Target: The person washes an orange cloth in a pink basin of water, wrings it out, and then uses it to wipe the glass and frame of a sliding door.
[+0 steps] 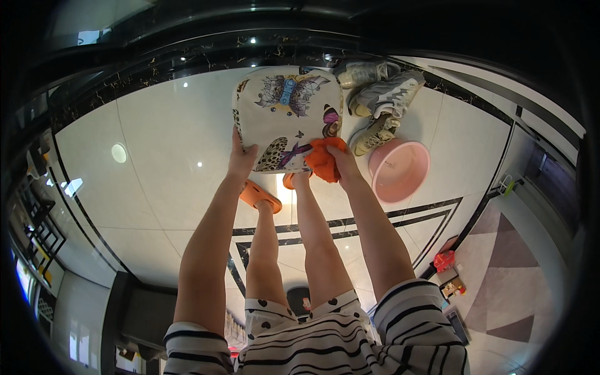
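Held up between my hands is a cushioned-looking, rounded square item with a butterfly print (281,126), perhaps a stool seat or cushion; whatever lies beneath it is hidden. My left hand (243,157) grips its near left corner, the thumb on top. My right hand (343,161) holds a bunched orange cloth (324,159) against the near right corner. A pink plastic basin (401,172) stands on the floor to the right of my right hand. Its inside shows a pale pink bottom, and whether it holds water I cannot tell.
Several sneakers (391,93) lie on the white tiled floor (159,140) beyond the basin, beside the cushion's right edge. A black marbled border (197,65) runs along the far side. My feet, in orange slippers (262,198), are below the cushion. A dark seat (147,311) is at lower left.
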A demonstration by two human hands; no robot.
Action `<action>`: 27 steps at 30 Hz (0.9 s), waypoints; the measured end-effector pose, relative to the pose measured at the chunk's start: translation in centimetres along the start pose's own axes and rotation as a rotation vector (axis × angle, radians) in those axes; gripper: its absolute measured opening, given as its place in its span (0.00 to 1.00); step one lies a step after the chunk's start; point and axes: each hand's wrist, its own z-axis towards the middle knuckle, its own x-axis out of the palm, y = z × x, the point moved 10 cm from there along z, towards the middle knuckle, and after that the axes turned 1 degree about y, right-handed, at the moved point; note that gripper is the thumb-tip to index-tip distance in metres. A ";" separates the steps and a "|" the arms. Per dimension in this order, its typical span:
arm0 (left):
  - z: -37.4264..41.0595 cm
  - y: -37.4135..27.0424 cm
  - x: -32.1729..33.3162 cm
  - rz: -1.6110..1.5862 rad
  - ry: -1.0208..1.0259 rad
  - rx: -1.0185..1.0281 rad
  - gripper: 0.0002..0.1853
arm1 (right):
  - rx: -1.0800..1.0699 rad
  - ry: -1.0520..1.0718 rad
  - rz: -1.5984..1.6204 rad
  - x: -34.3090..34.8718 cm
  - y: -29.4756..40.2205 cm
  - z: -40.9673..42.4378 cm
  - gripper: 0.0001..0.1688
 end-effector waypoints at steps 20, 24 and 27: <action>-31.1 -25.5 9.2 -0.184 0.584 0.083 0.17 | -0.162 0.497 -0.139 0.7 21.0 -41.2 0.15; -38.9 -38.5 8.2 -0.319 0.405 0.252 0.14 | -0.576 0.290 -0.219 -2.4 27.8 -47.3 0.18; -43.2 -43.1 7.3 -0.159 0.268 0.443 0.15 | -0.973 0.136 -0.348 -3.9 34.1 -52.8 0.20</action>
